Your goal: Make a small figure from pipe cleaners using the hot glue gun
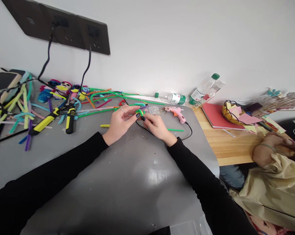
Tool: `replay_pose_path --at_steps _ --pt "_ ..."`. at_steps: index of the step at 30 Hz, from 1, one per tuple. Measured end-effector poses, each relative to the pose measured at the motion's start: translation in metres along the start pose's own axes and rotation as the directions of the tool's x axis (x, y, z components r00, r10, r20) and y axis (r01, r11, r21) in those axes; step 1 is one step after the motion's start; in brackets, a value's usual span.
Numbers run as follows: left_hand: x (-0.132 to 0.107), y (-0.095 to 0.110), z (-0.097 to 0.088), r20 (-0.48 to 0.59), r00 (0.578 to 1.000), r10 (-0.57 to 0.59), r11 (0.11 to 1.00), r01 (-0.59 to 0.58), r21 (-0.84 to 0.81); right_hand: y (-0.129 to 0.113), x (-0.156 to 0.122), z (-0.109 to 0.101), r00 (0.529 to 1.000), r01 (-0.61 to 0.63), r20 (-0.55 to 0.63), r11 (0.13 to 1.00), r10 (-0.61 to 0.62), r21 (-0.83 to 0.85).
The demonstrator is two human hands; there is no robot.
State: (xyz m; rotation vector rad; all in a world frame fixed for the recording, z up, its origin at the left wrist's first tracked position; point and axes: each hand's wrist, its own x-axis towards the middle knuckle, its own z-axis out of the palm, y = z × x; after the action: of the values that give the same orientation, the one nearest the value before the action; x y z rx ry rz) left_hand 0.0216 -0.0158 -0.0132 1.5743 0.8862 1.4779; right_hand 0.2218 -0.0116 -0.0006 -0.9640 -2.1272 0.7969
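Note:
Between my fingertips is a small green pipe-cleaner piece, with a little purple and yellow showing near it. My left hand pinches it from the left, a ring on one finger. From the right, my right hand grips the same piece with thumb and fingers; its exact shape is partly hidden. Just behind the hands lies a pink glue gun, its nozzle by a clear plastic piece. A yellow pipe cleaner lies left of my left hand, and a green one right of my right hand.
At left are yellow-black pliers, heaped pipe cleaners and small colourful figures. Plastic bottles rest by the wall. A red folder and yellow basket are on the wooden table, where another person's arm leans.

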Motion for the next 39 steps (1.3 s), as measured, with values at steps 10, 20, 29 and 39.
replay_pose_path --at_steps 10,20,29,39 --pt "0.001 0.000 -0.003 0.040 0.996 -0.078 0.995 0.075 0.070 0.007 0.000 0.002 0.999 0.011 -0.042 0.998 -0.014 -0.065" --pt "0.003 -0.003 -0.003 0.022 0.995 -0.102 0.993 0.100 0.059 0.002 0.000 0.002 0.997 0.068 -0.015 0.990 -0.070 -0.126" --pt "0.003 -0.001 -0.003 0.077 0.992 -0.101 0.995 0.099 0.030 0.004 0.000 0.001 0.997 0.067 -0.037 0.992 -0.071 -0.104" --pt "0.007 -0.009 -0.002 0.074 0.992 -0.100 0.991 0.107 -0.085 0.007 0.002 0.002 0.999 -0.035 -0.033 0.998 0.037 0.054"
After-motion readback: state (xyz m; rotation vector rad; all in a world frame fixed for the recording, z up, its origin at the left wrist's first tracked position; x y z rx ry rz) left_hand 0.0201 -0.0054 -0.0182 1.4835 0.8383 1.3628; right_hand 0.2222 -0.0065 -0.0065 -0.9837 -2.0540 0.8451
